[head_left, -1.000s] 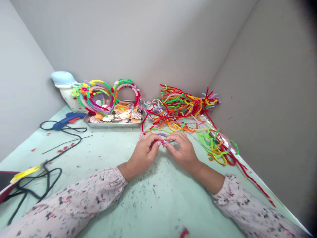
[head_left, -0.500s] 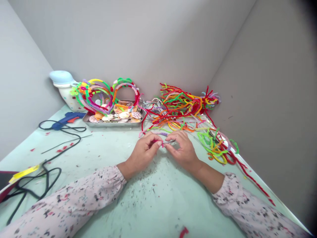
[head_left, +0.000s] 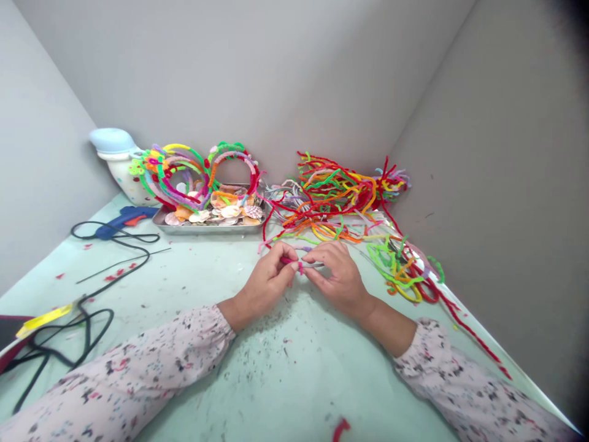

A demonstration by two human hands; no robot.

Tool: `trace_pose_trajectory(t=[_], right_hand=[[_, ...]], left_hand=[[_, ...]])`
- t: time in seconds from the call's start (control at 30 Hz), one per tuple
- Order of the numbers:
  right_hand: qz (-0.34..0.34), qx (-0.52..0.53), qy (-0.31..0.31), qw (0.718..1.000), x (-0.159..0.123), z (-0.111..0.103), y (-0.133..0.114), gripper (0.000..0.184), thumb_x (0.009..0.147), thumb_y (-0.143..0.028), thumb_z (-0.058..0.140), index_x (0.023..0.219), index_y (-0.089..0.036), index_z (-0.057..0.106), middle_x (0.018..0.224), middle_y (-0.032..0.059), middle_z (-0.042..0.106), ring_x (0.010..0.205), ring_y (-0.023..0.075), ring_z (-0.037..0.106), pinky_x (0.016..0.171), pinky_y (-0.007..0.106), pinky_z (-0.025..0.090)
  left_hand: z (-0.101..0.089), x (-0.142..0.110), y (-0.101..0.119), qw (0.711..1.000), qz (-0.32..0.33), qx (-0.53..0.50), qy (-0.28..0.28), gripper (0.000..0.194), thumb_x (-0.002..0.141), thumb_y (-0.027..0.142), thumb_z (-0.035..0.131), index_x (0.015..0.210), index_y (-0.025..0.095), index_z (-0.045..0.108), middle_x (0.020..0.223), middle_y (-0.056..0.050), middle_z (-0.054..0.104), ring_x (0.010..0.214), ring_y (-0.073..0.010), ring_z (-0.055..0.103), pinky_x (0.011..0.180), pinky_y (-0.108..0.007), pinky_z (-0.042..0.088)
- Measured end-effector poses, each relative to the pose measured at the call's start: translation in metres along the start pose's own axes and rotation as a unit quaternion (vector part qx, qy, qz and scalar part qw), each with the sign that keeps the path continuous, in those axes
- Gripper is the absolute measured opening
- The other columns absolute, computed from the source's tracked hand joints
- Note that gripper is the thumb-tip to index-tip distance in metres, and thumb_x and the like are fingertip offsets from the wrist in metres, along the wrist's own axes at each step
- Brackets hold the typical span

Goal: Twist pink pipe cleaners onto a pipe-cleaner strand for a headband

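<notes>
My left hand (head_left: 269, 276) pinches a thin headband (head_left: 317, 265) where a bright pink pipe cleaner (head_left: 300, 267) is wound round it. A short bit of the pink pipe cleaner stands out between the two hands. My right hand (head_left: 338, 276) curves its thumb and fingers round the bare grey part of the band, its fingertips close beside the pink winding. The far side of the band, partly lilac, shows just behind the fingers. Most of what lies inside the left fingers is hidden.
Finished pipe-cleaner headbands (head_left: 177, 178) lean on a metal tray (head_left: 211, 229) of shells. A blue glue gun (head_left: 122, 221) with a black cord lies left. A pile of pipe cleaners (head_left: 345, 190) spreads at the back right. A white container (head_left: 124, 172) with a blue lid stands behind.
The right fingertips have parted slightly beside the pink winding, and more of the pink pipe cleaner shows. Both hands stay in nearly the same place.
</notes>
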State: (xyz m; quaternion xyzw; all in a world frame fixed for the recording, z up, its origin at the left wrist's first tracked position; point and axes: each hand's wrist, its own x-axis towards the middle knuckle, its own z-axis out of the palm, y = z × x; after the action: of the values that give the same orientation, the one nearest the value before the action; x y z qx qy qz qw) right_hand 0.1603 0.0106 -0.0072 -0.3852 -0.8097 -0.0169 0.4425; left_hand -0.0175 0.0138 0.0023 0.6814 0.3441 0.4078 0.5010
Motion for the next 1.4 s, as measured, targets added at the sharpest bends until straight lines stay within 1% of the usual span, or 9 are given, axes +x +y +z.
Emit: trace_pose_trajectory(t=[0.1,0.3,0.57,0.93,1.17,1.3,1.4], right_hand=[[-0.006,-0.001,-0.004,1.0,0.0002,-0.0005,0.0003,0.007,0.082,-0.026,0.063,0.088,-0.023,0.06,0.084,0.002,0.065,0.086,0.0185,0.056,0.08,0.036,0.041],[-0.004,0.007,-0.003,1.0,-0.0014,0.0,0.0018,0.005,0.081,-0.025,0.064,0.085,-0.023,0.061,0.082,0.0018,0.065,0.086,0.0187,0.057,0.08,0.037,0.041],[0.014,0.033,0.001,0.999,-0.0021,-0.0008,-0.0016,0.005,0.079,-0.023,0.064,0.083,-0.023,0.06,0.08,0.0021,0.064,0.085,0.0194,0.057,0.079,0.038,0.043],[0.087,0.116,-0.019,0.989,-0.0022,-0.0002,-0.0044,0.003,0.08,-0.025,0.062,0.079,-0.023,0.059,0.075,0.0009,0.06,0.079,0.0186,0.056,0.076,0.037,0.044],[0.153,0.2,-0.046,0.967,-0.0032,-0.0004,-0.0034,0.008,0.078,-0.028,0.065,0.076,-0.022,0.061,0.077,0.0003,0.061,0.079,0.017,0.056,0.077,0.035,0.045],[0.175,0.24,-0.059,0.953,-0.0053,0.0011,0.0,0.01,0.078,-0.03,0.066,0.075,-0.021,0.062,0.076,0.0002,0.06,0.077,0.0167,0.057,0.077,0.035,0.045],[0.181,0.245,-0.07,0.95,-0.0053,0.0011,0.0006,0.01,0.078,-0.031,0.066,0.075,-0.021,0.062,0.076,0.0002,0.06,0.076,0.0165,0.057,0.076,0.035,0.046]], left_hand=[[-0.0004,0.0002,0.0002,1.0,0.001,0.014,-0.003,0.006,0.088,0.023,0.047,0.086,0.019,0.043,0.065,0.005,0.044,0.056,-0.0081,0.043,0.052,-0.02,0.034],[-0.0006,0.0006,-0.0009,0.999,0.013,0.033,-0.001,0.005,0.088,0.023,0.046,0.087,0.019,0.044,0.068,0.005,0.045,0.057,-0.0084,0.043,0.053,-0.021,0.034],[-0.0008,0.001,0.0014,0.998,0.03,0.054,-0.006,0.004,0.087,0.021,0.046,0.087,0.018,0.045,0.073,0.003,0.046,0.061,-0.0092,0.043,0.056,-0.021,0.035],[-0.0014,0.0008,0.0017,0.995,0.051,0.087,-0.022,0.004,0.089,0.021,0.043,0.088,0.018,0.045,0.076,0.002,0.046,0.065,-0.011,0.044,0.061,-0.024,0.037],[-0.0034,0.0007,0.0006,0.989,0.069,0.131,-0.027,0.005,0.089,0.021,0.042,0.088,0.018,0.046,0.079,0.0,0.048,0.069,-0.0124,0.045,0.062,-0.024,0.038],[-0.0043,0.0011,0.0024,0.981,0.094,0.168,-0.034,0.005,0.088,0.018,0.042,0.085,0.017,0.046,0.079,0.0,0.049,0.07,-0.013,0.045,0.064,-0.025,0.037],[-0.0042,0.0012,0.0027,0.977,0.105,0.183,-0.031,0.005,0.087,0.017,0.043,0.085,0.017,0.047,0.079,0.0,0.048,0.07,-0.0131,0.044,0.064,-0.025,0.036]])
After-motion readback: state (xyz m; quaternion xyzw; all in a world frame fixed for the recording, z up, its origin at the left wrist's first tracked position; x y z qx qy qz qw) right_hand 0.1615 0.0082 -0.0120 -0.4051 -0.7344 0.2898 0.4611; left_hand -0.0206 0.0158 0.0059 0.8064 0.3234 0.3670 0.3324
